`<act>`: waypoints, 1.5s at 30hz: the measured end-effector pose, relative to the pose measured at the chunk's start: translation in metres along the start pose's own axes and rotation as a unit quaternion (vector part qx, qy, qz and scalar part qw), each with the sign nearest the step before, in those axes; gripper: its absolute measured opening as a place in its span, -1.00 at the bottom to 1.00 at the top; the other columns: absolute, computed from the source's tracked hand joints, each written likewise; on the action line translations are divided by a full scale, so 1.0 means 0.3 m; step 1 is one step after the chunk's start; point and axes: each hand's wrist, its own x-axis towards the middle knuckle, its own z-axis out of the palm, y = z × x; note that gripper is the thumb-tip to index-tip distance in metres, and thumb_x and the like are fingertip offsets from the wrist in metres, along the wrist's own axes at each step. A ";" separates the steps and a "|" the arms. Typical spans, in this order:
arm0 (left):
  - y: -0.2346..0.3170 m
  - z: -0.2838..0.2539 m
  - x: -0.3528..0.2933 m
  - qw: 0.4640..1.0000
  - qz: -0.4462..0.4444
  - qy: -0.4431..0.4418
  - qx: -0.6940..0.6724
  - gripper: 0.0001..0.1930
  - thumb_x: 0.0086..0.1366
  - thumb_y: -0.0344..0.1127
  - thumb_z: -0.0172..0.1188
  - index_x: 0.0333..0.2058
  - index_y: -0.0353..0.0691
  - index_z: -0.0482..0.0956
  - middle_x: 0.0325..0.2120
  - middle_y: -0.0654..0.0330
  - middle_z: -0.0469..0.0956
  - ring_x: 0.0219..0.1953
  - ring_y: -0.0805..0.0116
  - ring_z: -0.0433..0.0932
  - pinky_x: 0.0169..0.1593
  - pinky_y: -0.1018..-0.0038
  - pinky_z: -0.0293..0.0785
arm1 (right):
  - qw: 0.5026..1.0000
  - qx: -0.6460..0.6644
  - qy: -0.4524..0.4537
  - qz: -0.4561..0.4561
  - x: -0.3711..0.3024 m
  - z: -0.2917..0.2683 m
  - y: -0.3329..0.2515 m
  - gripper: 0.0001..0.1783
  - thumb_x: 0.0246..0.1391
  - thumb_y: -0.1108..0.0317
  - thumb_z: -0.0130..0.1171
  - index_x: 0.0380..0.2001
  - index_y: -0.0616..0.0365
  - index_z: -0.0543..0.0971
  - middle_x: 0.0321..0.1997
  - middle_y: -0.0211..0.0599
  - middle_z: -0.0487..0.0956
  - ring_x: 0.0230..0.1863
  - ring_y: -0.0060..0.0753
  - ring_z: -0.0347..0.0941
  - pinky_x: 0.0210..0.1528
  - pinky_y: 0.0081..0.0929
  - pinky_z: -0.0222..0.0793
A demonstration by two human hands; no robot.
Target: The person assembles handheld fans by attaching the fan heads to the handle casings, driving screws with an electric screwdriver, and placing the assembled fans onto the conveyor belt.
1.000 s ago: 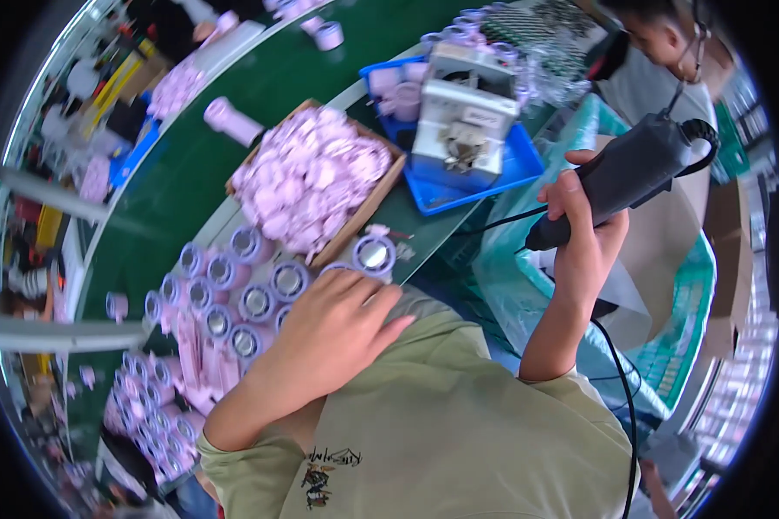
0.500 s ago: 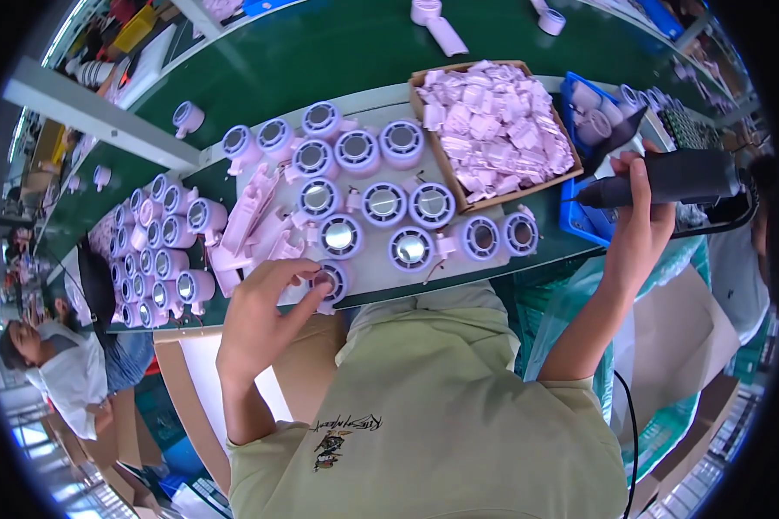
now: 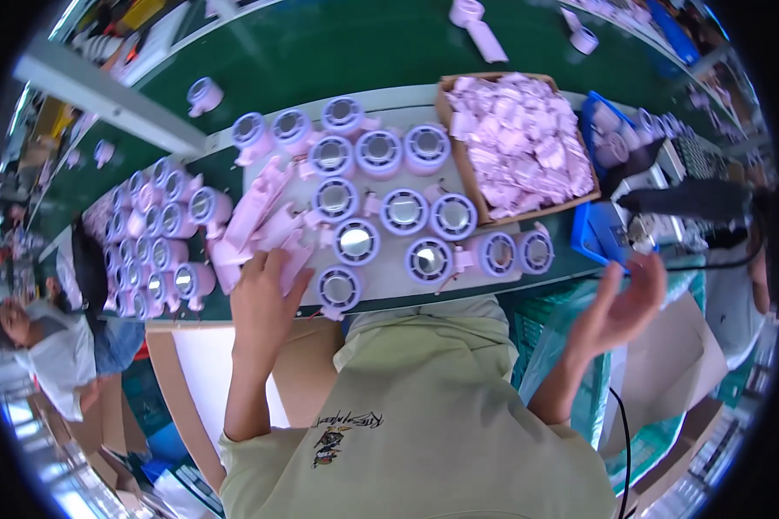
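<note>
My left hand (image 3: pixel 267 298) reaches over a loose pile of pink handle shells (image 3: pixel 255 208). Its thumb stands apart from the bent fingers, and the fingertips touch or hover over the pile's near end. Just right of it is a round pink fan head (image 3: pixel 339 289) with a lilac ring, near the table edge. Several more such fan heads (image 3: pixel 404 211) lie face up on a pale board. My right hand (image 3: pixel 619 307) is in the air, empty, its fingers apart and somewhat blurred. Beyond it, out of its grasp, is a black electric screwdriver (image 3: pixel 688 201) with a cable.
A cardboard box (image 3: pixel 599 192) full of small pink plastic parts stands at the back right. Beside it is a blue bin (image 3: pixel 582 238). Fan heads (image 3: pixel 173 221) crowd the table's left side. A white metal post (image 3: pixel 112 99) rises at the far left. People sit at both sides.
My right hand has let go of the screwdriver and come down towards me. My left hand has left the nearest fan head and moved left to the pink handle shells. The view has shifted slightly.
</note>
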 end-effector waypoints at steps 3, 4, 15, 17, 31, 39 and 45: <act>0.001 0.010 0.001 1.000 0.017 -0.010 -0.014 -0.84 0.06 -0.36 0.32 -0.46 -0.27 0.52 -0.38 0.07 0.51 -0.26 0.06 0.50 -0.25 0.26 0.44 | 0.964 -0.011 -0.265 0.007 0.017 0.029 -0.076 -0.60 -0.06 0.53 0.28 -0.09 0.27 0.49 -0.05 -0.19 0.49 -0.11 -0.37 0.43 -0.03 -0.43 0.34; 0.002 0.014 0.005 0.999 0.041 0.009 -0.017 -0.84 0.06 -0.38 0.32 -0.49 -0.28 0.51 -0.38 0.06 0.50 -0.24 0.07 0.50 -0.25 0.27 0.44 | 0.938 -0.002 -0.346 -0.013 0.032 0.043 -0.087 -0.62 -0.07 0.51 0.30 -0.11 0.23 0.51 -0.04 -0.17 0.49 -0.13 -0.33 0.45 -0.05 -0.43 0.35; 0.133 -0.095 -0.074 0.773 -0.016 -0.102 -0.626 -0.35 -0.08 -0.71 0.30 0.00 -0.22 0.26 -0.43 0.07 0.51 -0.39 0.32 0.56 -0.44 0.50 0.47 | 0.871 -0.082 -0.469 0.122 0.046 -0.004 -0.031 -0.51 -0.16 0.43 0.38 -0.07 0.09 0.51 0.00 -0.16 0.48 -0.09 -0.13 0.47 -0.11 -0.36 0.45; 0.226 -0.054 -0.078 0.661 -0.021 -0.261 -0.703 -0.31 -0.09 -0.70 0.32 0.03 -0.24 0.23 -0.44 0.08 0.53 -0.52 0.32 0.57 -0.52 0.50 0.48 | 0.862 -0.090 -0.472 0.160 0.046 -0.013 -0.032 -0.50 -0.17 0.43 0.38 -0.07 0.09 0.50 0.01 -0.16 0.48 -0.07 -0.14 0.47 -0.11 -0.37 0.46; 0.547 0.197 0.056 0.490 -0.042 -0.595 -0.635 -0.75 0.19 -0.45 0.18 -0.16 -0.32 0.40 -0.36 -0.02 0.60 -0.64 0.39 0.53 -0.64 0.52 0.38 | 0.875 0.039 -0.483 0.009 0.116 -0.162 -0.059 -0.50 -0.43 0.73 0.22 -0.28 0.11 0.54 0.01 -0.24 0.46 0.13 -0.02 0.36 -0.02 -0.24 0.43; 0.492 0.112 0.101 0.558 -0.011 -0.622 -0.549 -0.73 0.33 -0.20 0.09 -0.20 -0.32 0.47 -0.40 0.12 0.60 -0.64 0.48 0.52 -0.66 0.55 0.37 | 0.788 0.101 -0.590 -0.146 0.156 -0.078 -0.105 -0.57 -0.40 0.75 0.18 -0.32 0.15 0.57 -0.01 -0.26 0.49 0.14 0.08 0.34 0.03 -0.20 0.41; 0.444 0.108 0.088 0.589 0.039 -0.598 -0.543 -0.68 0.37 -0.12 0.04 -0.19 -0.31 0.50 -0.42 0.17 0.59 -0.65 0.50 0.52 -0.68 0.57 0.36 | 0.767 0.108 -0.609 -0.172 0.157 -0.039 -0.143 -0.57 -0.37 0.75 0.17 -0.31 0.17 0.59 -0.05 -0.27 0.54 0.15 0.07 0.34 0.02 -0.21 0.42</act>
